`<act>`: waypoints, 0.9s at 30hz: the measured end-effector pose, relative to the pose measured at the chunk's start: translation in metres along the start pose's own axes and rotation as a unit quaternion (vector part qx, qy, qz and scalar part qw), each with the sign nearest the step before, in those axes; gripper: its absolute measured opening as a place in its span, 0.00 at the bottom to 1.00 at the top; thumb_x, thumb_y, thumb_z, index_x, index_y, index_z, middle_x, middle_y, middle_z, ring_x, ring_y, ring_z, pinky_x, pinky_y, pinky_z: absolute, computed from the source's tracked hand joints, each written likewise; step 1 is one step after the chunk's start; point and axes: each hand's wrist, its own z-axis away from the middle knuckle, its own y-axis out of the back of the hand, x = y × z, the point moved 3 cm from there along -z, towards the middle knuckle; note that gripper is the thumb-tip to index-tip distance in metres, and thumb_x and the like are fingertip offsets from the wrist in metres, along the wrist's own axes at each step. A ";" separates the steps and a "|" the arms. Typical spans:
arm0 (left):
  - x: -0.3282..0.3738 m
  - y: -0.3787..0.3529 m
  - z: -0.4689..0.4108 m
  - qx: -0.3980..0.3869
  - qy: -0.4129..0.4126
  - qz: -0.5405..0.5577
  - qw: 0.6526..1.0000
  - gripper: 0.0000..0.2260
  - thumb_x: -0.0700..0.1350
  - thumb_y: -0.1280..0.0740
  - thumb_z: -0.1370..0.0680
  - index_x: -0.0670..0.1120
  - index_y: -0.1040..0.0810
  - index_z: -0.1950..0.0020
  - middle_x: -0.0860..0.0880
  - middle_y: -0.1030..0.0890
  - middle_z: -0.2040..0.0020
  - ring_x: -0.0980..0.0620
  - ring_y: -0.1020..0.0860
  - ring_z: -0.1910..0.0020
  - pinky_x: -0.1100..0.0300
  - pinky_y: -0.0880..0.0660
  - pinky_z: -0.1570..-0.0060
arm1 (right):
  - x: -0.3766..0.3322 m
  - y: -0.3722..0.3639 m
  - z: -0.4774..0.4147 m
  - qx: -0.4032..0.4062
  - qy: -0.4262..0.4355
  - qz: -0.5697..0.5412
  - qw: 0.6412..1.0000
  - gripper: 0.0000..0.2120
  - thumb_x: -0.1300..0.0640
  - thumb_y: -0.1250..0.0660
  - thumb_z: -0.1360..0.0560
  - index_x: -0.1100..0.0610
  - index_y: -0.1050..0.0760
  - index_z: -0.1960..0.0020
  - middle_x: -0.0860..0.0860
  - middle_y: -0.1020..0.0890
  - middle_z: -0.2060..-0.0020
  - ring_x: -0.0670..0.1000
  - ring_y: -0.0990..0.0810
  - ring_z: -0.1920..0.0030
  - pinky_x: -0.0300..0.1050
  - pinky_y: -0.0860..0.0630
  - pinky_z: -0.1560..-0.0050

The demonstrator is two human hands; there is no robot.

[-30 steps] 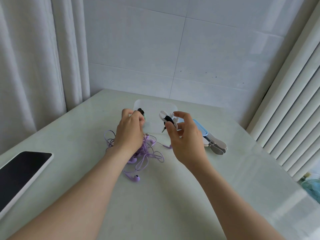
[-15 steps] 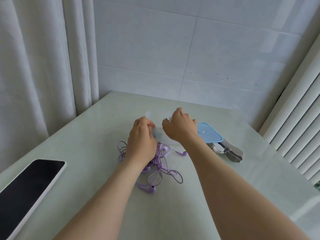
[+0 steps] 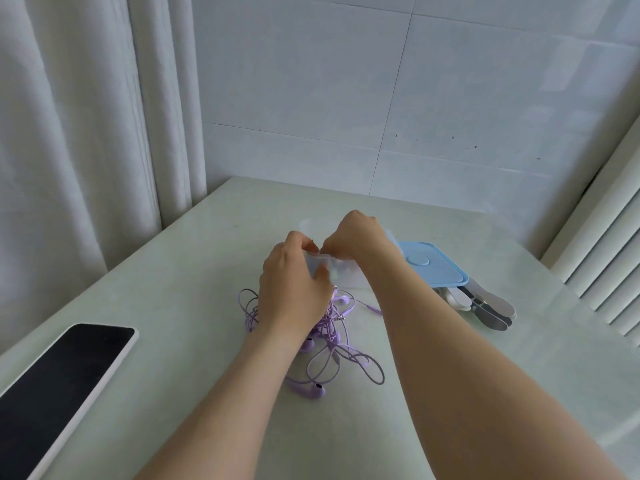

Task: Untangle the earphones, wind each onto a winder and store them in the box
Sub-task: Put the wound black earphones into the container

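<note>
A tangle of purple earphones (image 3: 341, 344) lies on the pale table (image 3: 180, 306), partly under my left wrist. Just behind it stands a clear plastic box (image 3: 349, 277). My left hand (image 3: 294, 289) grips the box's near rim, thumb on the front wall and fingers over the edge. My right hand (image 3: 356, 237) reaches down into the box, knuckles up and fingers curled. The white winder wound with a black earphone, which that hand carried, is hidden beneath it.
The box's blue lid (image 3: 433, 268) lies flat to the right, with several white and grey winders (image 3: 485, 308) fanned out beside it. A dark-screened tablet (image 3: 59, 386) lies at the near left edge. Curtains hang on the left, and a tiled wall stands behind.
My right hand carried the white winder with the black earphone from above the table down into the clear box. My left hand moved from the tangle to the box's near rim.
</note>
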 end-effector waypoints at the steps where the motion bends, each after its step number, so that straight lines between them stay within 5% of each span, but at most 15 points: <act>1: 0.000 0.000 0.000 0.002 -0.004 -0.007 1.000 0.09 0.44 0.29 0.23 0.49 0.25 0.44 0.51 0.19 0.47 0.47 0.24 0.51 0.57 0.33 0.54 | 0.000 0.000 0.000 -0.006 -0.001 0.004 1.000 0.10 0.54 0.30 0.26 0.57 0.27 0.62 0.54 0.23 0.63 0.52 0.24 0.67 0.41 0.35 0.73; 7: 0.001 0.003 -0.003 0.029 -0.010 -0.023 0.999 0.09 0.42 0.29 0.21 0.48 0.25 0.44 0.48 0.19 0.49 0.45 0.25 0.52 0.54 0.33 0.56 | -0.012 -0.006 0.007 -0.078 0.051 0.022 0.995 0.11 0.52 0.41 0.20 0.58 0.31 0.57 0.55 0.25 0.55 0.60 0.26 0.48 0.48 0.30 0.49; 10: 0.001 0.006 -0.004 0.037 0.005 -0.048 0.998 0.09 0.42 0.29 0.21 0.48 0.25 0.42 0.47 0.20 0.47 0.44 0.25 0.51 0.54 0.34 0.57 | -0.016 -0.013 0.012 -0.042 0.076 0.078 0.993 0.12 0.47 0.45 0.19 0.55 0.29 0.50 0.56 0.23 0.45 0.60 0.27 0.44 0.54 0.36 0.46; 16: 0.001 0.007 -0.008 0.043 0.027 -0.098 0.994 0.09 0.44 0.32 0.18 0.51 0.26 0.39 0.49 0.21 0.42 0.41 0.23 0.47 0.52 0.35 0.59 | -0.008 -0.013 0.026 0.105 0.122 0.107 0.981 0.19 0.50 0.50 0.14 0.53 0.36 0.62 0.56 0.26 0.53 0.62 0.27 0.42 0.57 0.35 0.43; 19: 0.001 0.009 -0.010 0.066 0.033 -0.083 0.994 0.14 0.42 0.31 0.19 0.49 0.30 0.35 0.47 0.22 0.39 0.39 0.22 0.46 0.51 0.34 0.59 | 0.004 -0.010 0.031 0.216 0.216 0.085 0.948 0.10 0.56 0.41 0.19 0.55 0.22 0.49 0.55 0.23 0.47 0.61 0.28 0.44 0.54 0.34 0.45; 21: 0.006 0.012 -0.009 0.101 0.016 -0.060 0.993 0.19 0.39 0.30 0.21 0.47 0.35 0.35 0.44 0.26 0.38 0.35 0.22 0.48 0.49 0.32 0.59 | 0.019 -0.005 0.039 0.265 0.260 0.041 0.928 0.10 0.61 0.38 0.24 0.55 0.21 0.46 0.55 0.23 0.49 0.61 0.27 0.47 0.53 0.32 0.48; 24: 0.016 0.016 -0.004 0.134 -0.061 -0.065 0.987 0.18 0.32 0.32 0.26 0.45 0.32 0.41 0.43 0.28 0.44 0.37 0.25 0.49 0.44 0.27 0.54 | 0.040 0.003 0.055 0.248 0.263 -0.009 0.932 0.08 0.62 0.37 0.27 0.56 0.22 0.50 0.53 0.22 0.54 0.58 0.25 0.53 0.51 0.30 0.56; 27: 0.021 0.015 0.000 0.069 -0.090 -0.049 0.992 0.17 0.28 0.34 0.29 0.45 0.26 0.46 0.46 0.26 0.48 0.41 0.24 0.50 0.47 0.26 0.50 | 0.063 -0.004 0.065 0.177 0.181 -0.024 0.967 0.08 0.57 0.35 0.26 0.53 0.18 0.50 0.51 0.18 0.55 0.56 0.21 0.53 0.48 0.25 0.59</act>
